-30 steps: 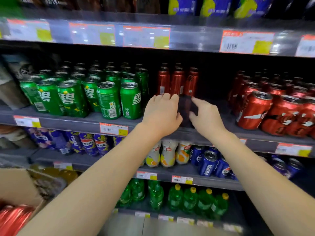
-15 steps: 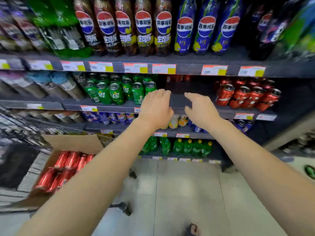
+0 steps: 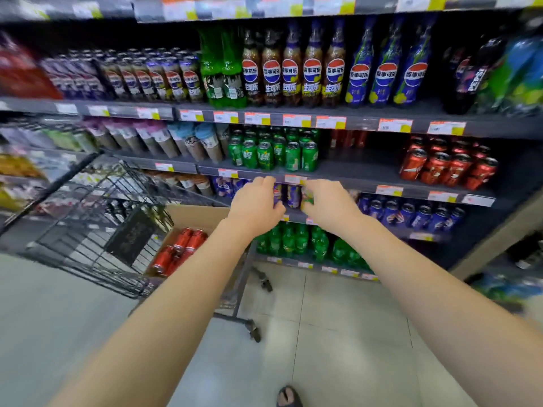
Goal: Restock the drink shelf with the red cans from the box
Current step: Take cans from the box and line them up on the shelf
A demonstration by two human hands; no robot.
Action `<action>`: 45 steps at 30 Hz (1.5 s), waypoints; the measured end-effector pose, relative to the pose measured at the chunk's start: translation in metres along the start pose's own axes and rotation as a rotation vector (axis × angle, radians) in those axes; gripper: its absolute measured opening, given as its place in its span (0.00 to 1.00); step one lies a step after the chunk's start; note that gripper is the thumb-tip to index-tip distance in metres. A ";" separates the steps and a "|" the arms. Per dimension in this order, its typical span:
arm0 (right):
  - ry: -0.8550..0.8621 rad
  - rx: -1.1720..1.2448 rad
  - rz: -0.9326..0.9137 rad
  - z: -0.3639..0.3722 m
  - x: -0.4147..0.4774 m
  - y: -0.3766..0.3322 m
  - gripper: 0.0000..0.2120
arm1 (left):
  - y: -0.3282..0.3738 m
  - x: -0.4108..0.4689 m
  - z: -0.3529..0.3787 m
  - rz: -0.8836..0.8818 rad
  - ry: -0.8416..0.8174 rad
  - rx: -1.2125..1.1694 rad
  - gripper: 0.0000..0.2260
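Observation:
Several red cans (image 3: 179,251) lie in an open cardboard box (image 3: 197,214) at the lower left, resting on a cart. More red cans (image 3: 446,165) stand at the right of the drink shelf (image 3: 358,171), with slim red cans (image 3: 348,138) far back in the gap beside the green cans (image 3: 273,151). My left hand (image 3: 254,207) and my right hand (image 3: 326,202) hover side by side in front of the shelf below, fingers loosely bent, holding nothing.
A black wire cart (image 3: 97,218) stands at the left with its wheels (image 3: 255,333) on the tiled floor. Cola bottles (image 3: 293,74) fill the upper shelf, blue cans (image 3: 411,212) and green bottles (image 3: 296,242) the lower ones. A sandalled foot (image 3: 289,396) shows at the bottom.
The view has pulled back from the shelf and swung left. Both hands have dropped from the red-can shelf to the level of the shelf below. The box and the cart came into view.

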State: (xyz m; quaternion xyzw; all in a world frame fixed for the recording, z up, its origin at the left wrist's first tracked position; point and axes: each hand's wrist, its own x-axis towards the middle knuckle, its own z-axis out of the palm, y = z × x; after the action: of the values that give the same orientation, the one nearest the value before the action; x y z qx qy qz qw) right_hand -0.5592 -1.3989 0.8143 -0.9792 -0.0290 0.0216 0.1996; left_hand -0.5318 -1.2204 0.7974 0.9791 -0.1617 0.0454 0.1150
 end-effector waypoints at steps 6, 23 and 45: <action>-0.016 -0.019 -0.125 0.021 -0.036 -0.063 0.26 | -0.052 -0.082 -0.029 -0.109 -0.012 0.048 0.22; -0.161 -0.006 -0.126 0.168 0.073 -0.275 0.25 | -0.344 -0.104 -0.050 -0.225 -0.049 0.107 0.23; -0.414 0.223 0.308 0.382 0.303 -0.279 0.23 | -0.541 0.052 0.106 -0.399 -0.504 -0.078 0.27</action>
State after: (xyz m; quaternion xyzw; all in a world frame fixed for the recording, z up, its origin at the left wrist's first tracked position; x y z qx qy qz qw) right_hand -0.2907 -0.9735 0.5630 -0.9188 0.0825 0.2544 0.2901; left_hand -0.3001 -0.7632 0.5869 0.9667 0.0085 -0.2282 0.1156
